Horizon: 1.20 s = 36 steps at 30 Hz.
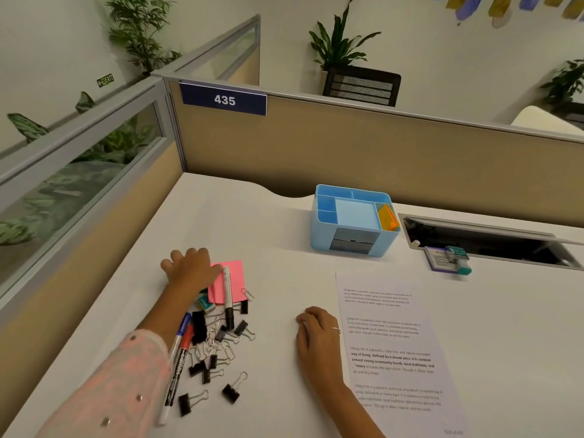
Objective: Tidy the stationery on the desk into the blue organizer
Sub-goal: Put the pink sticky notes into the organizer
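Desk (268,235): pink notes (232,278) under left hand (189,268).

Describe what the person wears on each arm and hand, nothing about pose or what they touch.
The left arm has a light pink sleeve of thin fabric dotted with small shiny studs, ending short of the wrist; the left hand is bare, with no ring visible. The right forearm is bare, no sleeve in view. The right hand wears a thin ring on one finger.
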{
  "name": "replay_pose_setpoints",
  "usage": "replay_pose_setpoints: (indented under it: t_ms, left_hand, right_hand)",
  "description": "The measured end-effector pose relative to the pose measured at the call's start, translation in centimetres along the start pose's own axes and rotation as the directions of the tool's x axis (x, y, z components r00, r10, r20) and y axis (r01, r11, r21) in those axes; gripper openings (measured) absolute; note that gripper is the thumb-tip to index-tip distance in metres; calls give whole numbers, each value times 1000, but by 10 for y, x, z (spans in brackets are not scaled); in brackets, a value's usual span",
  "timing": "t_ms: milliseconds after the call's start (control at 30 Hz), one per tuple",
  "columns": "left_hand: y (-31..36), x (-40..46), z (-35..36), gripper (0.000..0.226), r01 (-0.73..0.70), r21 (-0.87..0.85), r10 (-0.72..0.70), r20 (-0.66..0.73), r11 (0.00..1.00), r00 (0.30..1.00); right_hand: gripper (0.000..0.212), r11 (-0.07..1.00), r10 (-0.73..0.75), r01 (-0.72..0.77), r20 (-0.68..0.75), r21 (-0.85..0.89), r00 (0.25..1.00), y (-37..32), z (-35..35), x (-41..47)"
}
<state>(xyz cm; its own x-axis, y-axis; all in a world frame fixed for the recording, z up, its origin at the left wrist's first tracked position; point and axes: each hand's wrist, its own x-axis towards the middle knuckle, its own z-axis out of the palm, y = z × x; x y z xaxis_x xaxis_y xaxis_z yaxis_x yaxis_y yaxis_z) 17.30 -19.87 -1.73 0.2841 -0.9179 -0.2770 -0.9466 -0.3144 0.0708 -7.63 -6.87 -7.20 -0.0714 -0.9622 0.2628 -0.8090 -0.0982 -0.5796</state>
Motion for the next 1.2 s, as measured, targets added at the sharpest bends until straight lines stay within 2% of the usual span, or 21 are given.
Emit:
replay_pose_setpoints:
  t_ms: [167,267,333,467,533,800,867,1000,1200]
  left_hand:
    - [4,4,2,17,55,-203,-54,8,978,999]
    - [6,4,0,11,118,-347,-125,0,930,992]
    - [6,4,1,12,139,-325,-151,-10,935,989]
    - [11,-2,4,41,123,-129,-119,37,984,992]
    - [15,-4,6,40,104,-68,-101,37,992,994]
    - [32,-15,1,30,147,-158,-162,-87,976,983]
    - [33,-17,-2,22,113,-220,-147,-144,969,979]
    - [29,-28,-11,11,-57,-413,-72,-289,909,955]
    - [17,-50,-26,13,-234,-592,-55,-428,771,902]
  right_hand:
    - [15,1000,-19,19,-10,7,1000,0,0,-1]
    - [14,1000,-22,22,-14,12,1000,0,0,0]
    - [15,1000,-24,25,-15,11,1000,1,0,0]
    - [16,1000,-28,29,-18,11,999,1,0,0]
    - [16,999,-27,28,-22,17,999,0,0,-1]
    - [16,999,-40,40,-27,17,999,1,0,-1]
    - [16,999,-38,39,-27,21,999,1,0,-1]
    - [15,999,-39,39,-15,27,999,1,-1,-2]
    - [15,999,-25,24,9,36,1000,2,-2,-2]
